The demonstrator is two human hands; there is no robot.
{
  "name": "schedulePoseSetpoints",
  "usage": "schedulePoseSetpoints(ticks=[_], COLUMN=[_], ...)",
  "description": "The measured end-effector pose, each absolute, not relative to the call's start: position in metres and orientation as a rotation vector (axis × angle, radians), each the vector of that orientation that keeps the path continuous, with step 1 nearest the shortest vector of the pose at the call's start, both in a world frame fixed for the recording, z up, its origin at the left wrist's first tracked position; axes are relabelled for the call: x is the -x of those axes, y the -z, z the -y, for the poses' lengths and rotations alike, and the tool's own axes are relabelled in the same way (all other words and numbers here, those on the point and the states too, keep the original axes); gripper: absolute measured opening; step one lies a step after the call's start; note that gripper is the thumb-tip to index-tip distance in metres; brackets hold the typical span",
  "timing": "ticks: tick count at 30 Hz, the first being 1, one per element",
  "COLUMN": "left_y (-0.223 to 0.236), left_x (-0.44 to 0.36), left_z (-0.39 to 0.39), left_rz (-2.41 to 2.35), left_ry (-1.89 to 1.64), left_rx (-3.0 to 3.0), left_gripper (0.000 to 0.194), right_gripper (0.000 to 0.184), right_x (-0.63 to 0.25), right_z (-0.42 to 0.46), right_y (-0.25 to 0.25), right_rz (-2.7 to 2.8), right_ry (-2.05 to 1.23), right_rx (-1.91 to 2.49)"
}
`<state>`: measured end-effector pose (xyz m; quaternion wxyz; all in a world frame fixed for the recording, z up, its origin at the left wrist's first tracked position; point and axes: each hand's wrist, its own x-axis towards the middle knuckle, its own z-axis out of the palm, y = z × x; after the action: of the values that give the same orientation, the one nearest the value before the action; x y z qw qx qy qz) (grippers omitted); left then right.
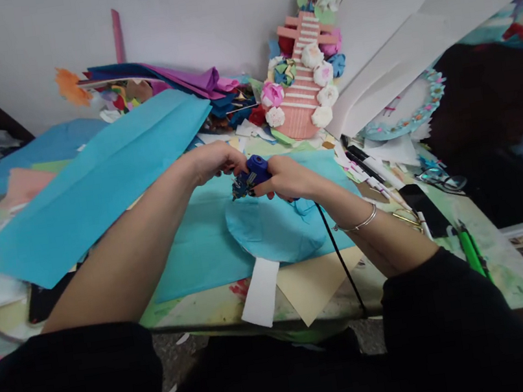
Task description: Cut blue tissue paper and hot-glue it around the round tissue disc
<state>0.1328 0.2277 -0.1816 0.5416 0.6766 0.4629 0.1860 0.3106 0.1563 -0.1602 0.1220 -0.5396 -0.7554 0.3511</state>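
Note:
My right hand (290, 175) is wrapped round a blue hot glue gun (254, 174), whose nozzle points left and down. The gun's black cord (342, 256) hangs past the table's front edge. Just beyond the nozzle, my left hand (218, 161) is bent with its fingers curled close to the gun; what is in them is hidden. Beneath both hands lies a round piece covered in light-blue paper (276, 230), with a white strip (262, 291) sticking out toward me. It rests on a larger blue sheet (191, 249).
A long blue paper sheet (92, 182) lies at the left. A pink guitar-shaped craft with paper flowers (300, 105) leans at the back. To the right are markers (367, 164), glasses (441, 180), a dark phone-like slab (425, 209) and a green cutter (470, 250).

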Motion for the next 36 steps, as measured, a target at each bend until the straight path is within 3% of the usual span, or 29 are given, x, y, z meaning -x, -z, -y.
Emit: schedulePoseSetpoints(ticks=[17, 36], left_y=[0.184, 0.186], left_x=[-0.172, -0.231], left_z=[-0.244, -0.245], left_rz=[-0.862, -0.868], left_ry=[-0.646, -0.628], left_rx=[-1.564, -1.407], left_gripper=[0.009, 0.019], right_gripper=[0.014, 0.021], right_x=[-0.335, -0.380], right_z=[-0.172, -0.171], right_y=[0.155, 0.155], right_rz=[2.121, 2.202], right_ry=[-0.757, -0.282], right_rx=[1.747, 1.957])
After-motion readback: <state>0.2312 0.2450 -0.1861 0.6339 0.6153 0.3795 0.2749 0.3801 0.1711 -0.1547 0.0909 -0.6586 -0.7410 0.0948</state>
